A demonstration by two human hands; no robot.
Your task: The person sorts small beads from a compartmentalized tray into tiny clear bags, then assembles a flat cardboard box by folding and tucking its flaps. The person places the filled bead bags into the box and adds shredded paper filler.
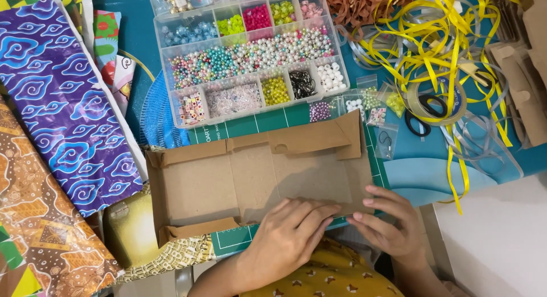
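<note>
A brown cardboard box (228,180), partly folded with its flaps raised, lies flat on a green cutting mat (268,121). My left hand (290,234) presses on the near edge of the cardboard with fingers together. My right hand (390,223) touches the same near edge at the right corner, fingertips on the cardboard. Both hands bear on the cardboard's near flap without closing around it.
A clear bead organiser (250,55) with coloured beads stands behind the box. Yellow ribbons (439,46), a tape roll (436,103) and black scissors (419,123) lie at the right. Blue patterned cloth (62,97) and brown batik cloth (40,228) lie at the left. Small bead bags (370,106) sit nearby.
</note>
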